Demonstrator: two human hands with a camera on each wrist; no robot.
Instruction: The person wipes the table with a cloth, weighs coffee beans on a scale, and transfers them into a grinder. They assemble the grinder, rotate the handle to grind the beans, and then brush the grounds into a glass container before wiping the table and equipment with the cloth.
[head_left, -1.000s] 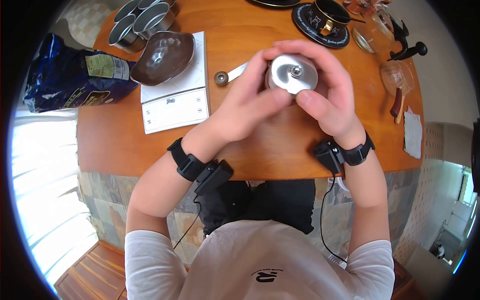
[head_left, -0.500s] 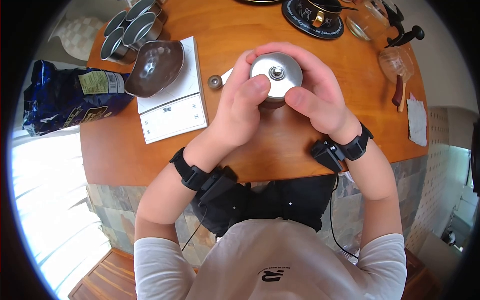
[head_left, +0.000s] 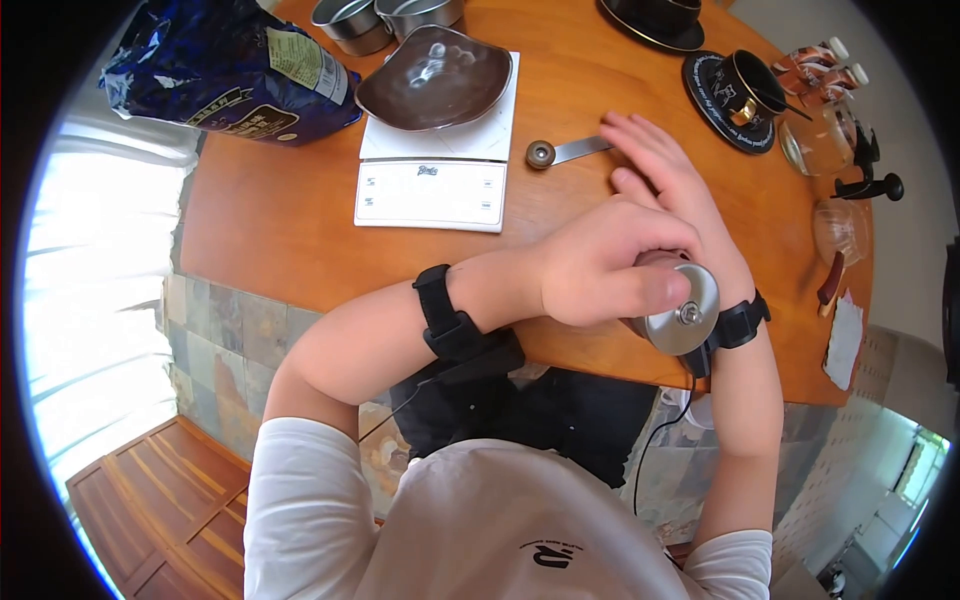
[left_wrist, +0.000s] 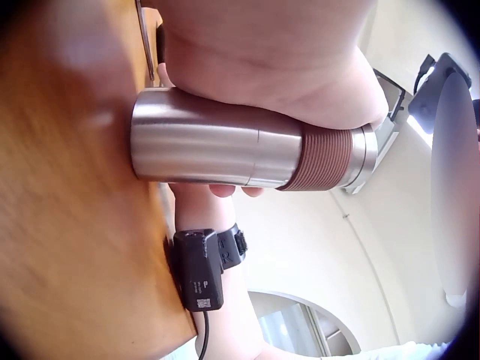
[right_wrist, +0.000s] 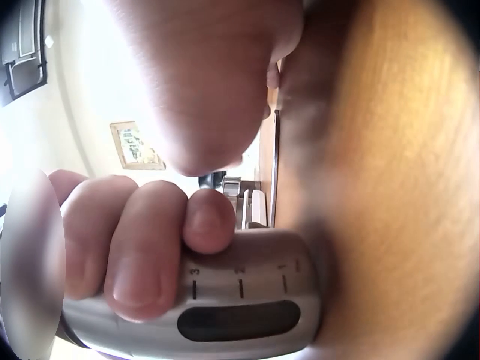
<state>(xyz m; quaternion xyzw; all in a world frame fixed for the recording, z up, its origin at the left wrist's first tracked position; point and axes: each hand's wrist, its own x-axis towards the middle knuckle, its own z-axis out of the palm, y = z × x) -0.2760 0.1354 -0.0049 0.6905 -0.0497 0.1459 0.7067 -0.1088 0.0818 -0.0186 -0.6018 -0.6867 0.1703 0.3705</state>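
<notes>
My left hand [head_left: 610,265] wraps its fingers round a manual coffee grinder [left_wrist: 210,139], thumb on the steel top with its bare centre shaft. The grinder stands on the table near the front edge; it has a brushed steel body and a brown ribbed band. In the right wrist view a dark window [right_wrist: 240,321] with number marks shows on its side, below left-hand fingers [right_wrist: 142,262]. Beyond it my right hand [head_left: 685,190] reaches forward with loose fingers, fingertips right at the end of a flat metal crank handle [head_left: 582,150] with a round knob, lying on the table.
A brown bowl [head_left: 435,85] sits on a white scale [head_left: 430,205], with a blue bag [head_left: 230,75] at left and metal tins [head_left: 420,15] behind. On the right are a black cup [head_left: 755,85] on a saucer, a glass pot [head_left: 810,150] and a white cloth [head_left: 845,340].
Both hands held the grinder before. It has come nearer the table's front edge, to the right, in my left hand; my right hand has let go and moved to the crank handle.
</notes>
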